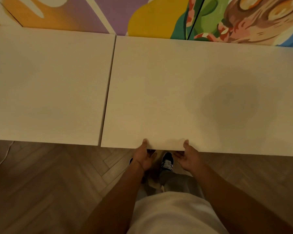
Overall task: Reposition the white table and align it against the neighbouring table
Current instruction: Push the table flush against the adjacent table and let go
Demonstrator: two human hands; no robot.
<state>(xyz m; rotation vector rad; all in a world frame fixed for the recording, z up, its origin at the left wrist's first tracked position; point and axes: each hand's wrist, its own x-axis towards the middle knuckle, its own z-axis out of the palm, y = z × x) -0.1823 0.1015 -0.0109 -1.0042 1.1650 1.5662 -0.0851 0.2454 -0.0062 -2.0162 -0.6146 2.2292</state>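
Looking straight down from the person's head. Nearest is a white shirt point(172, 215), with grey trousers point(178, 182) and one black-and-white sneaker point(167, 162) on a herringbone wood floor point(49, 183). Two bare forearms reach forward.

The left hand point(145, 157) and the right hand point(189, 157) both grasp the near edge of the white table point(167, 85), close together. Each thumb lies on top of the tabletop and the fingers curl beneath the edge, so both hands are clamped on the table.

The white table fills the middle and right of the view, its top bare apart from a soft grey shadow point(230, 105). Just to its left stands the neighbouring table point(49, 78), also white. A thin dark gap point(108, 90) runs between the two tops from near to far; they sit side by side, close but not quite touching, with their near edges almost level.

Beyond both tables, a brightly painted mural wall point(159, 16) shows orange, purple, yellow and green shapes.
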